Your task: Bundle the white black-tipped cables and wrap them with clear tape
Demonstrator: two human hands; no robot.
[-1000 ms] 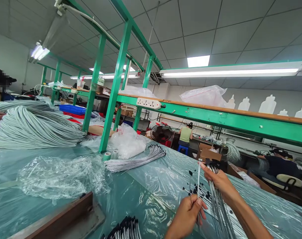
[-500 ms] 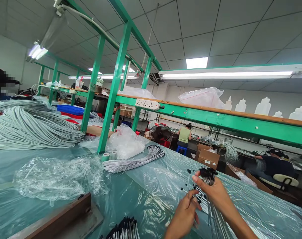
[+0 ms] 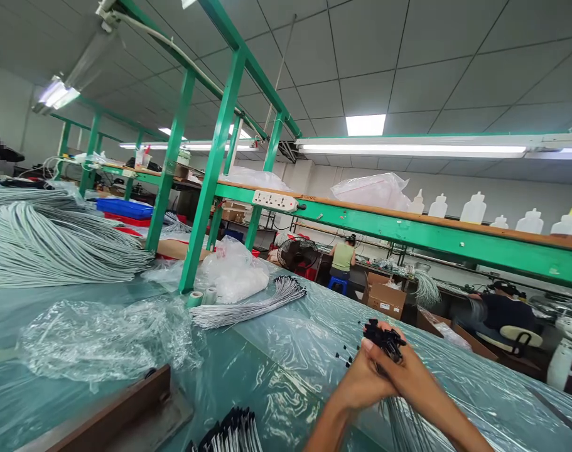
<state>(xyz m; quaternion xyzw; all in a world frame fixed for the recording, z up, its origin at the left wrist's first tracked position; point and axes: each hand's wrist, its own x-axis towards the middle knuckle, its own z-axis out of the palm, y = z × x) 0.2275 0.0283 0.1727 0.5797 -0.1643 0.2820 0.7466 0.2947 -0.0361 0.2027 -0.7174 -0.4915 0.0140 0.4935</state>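
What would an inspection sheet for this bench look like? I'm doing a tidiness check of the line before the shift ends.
Surface: bench covered in clear plastic sheeting.
Job's things: bundle of grey wires with black tips, gripped upright.
Clutter: crumpled plastic wrap, tape rolls, plastic bags, brown block.
Grippers: left hand and right hand closed together around the bundle.
Cables: small wire bundle lying flat, big grey wire heap, black-tipped ends at near edge.
Surroundings: green frame with power strip, white bottles, fan, seated workers beyond.
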